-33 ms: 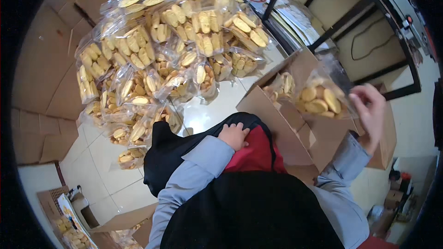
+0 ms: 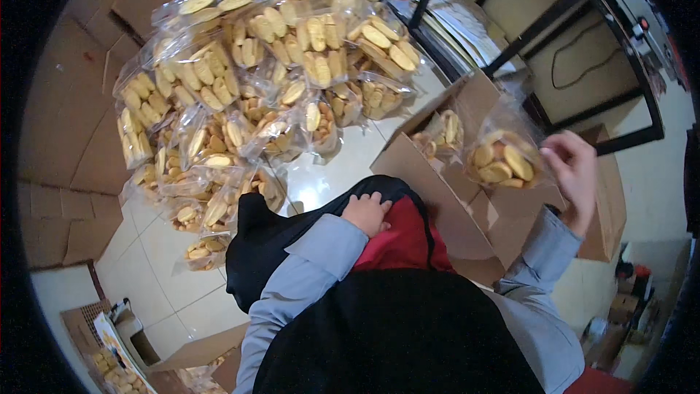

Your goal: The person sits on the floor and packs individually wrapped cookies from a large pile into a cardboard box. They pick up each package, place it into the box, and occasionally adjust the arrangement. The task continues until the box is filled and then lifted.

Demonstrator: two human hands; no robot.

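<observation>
Left hand (image 2: 367,213) rests flat, fingers together, holding nothing, on black-and-red cloth (image 2: 397,237) over lap — likely bracing. Right hand (image 2: 576,175), raised, grip pinched on clear plastic bag of yellow oval biscuits (image 2: 503,160) above open brown cardboard box (image 2: 445,182); box bottom hidden by flaps. Beyond, on white tiled floor (image 2: 328,175) — heap of same biscuit bags (image 2: 255,73), far edge cut off.
</observation>
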